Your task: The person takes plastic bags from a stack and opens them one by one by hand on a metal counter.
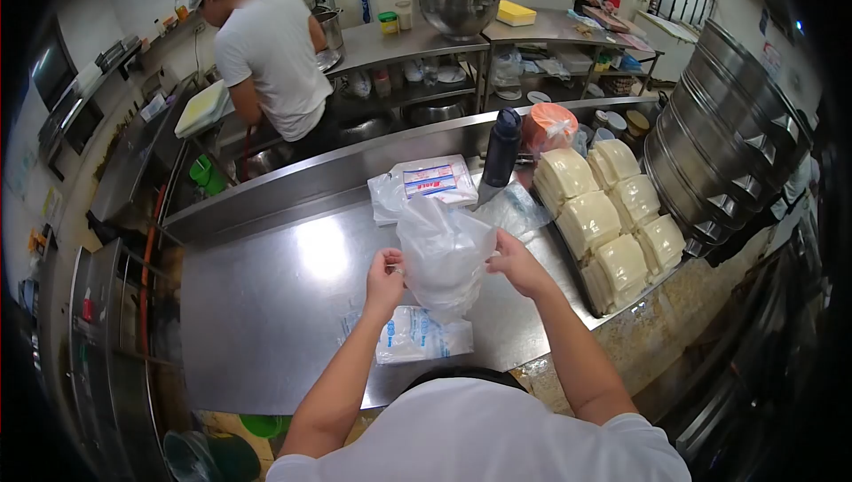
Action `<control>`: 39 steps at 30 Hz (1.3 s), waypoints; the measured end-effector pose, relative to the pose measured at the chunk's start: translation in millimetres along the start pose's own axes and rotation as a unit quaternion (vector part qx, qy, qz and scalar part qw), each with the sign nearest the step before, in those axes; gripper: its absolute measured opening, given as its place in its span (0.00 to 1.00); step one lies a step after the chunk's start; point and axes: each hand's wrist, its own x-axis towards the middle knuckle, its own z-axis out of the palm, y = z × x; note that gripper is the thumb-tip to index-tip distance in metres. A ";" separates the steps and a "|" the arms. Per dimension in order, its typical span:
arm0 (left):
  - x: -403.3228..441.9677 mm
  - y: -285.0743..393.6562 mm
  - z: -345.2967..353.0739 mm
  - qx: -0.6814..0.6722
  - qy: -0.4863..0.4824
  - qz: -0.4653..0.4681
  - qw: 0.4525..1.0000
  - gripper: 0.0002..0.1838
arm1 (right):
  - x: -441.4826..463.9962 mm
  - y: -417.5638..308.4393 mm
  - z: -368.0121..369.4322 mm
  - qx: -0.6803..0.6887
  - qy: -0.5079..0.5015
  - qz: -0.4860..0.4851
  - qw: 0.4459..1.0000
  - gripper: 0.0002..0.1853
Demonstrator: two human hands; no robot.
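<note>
A translucent plastic bag [442, 251] hangs between my two hands above the steel table [257, 322]. My left hand [386, 280] pinches its left edge. On the other side, my right hand [517, 264] has its fingers closed on the right edge. Whether anything is inside the bag cannot be made out. Nearer to me lies a flat pack of bags with blue print [424, 336]. Behind the held bag is another pack with a red and blue label [430, 182]. Loose clear plastic [515, 211] lies to the right of the held bag.
A dark bottle [502, 149] stands at the back edge beside an orange container [548, 127]. Wrapped pale stacks [590, 223] fill a tray at the right. Tall steel steamers [710, 136] rise behind them. A person in white [271, 56] works at the back left, another at the far right.
</note>
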 end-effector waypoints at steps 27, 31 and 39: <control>17.5 -55.4 -1.9 0.171 -0.043 0.099 0.979 0.08 | -6.0 121.4 30.7 -0.209 0.101 -0.167 0.958 0.43; 7.7 -49.1 -6.8 0.219 -0.031 0.117 0.968 0.08 | -60.7 127.7 21.2 -0.429 -0.016 0.152 0.890 0.39; -46.4 -54.3 -37.4 0.233 -0.005 0.117 0.965 0.11 | -90.0 175.1 45.3 -0.251 0.028 0.237 0.938 0.18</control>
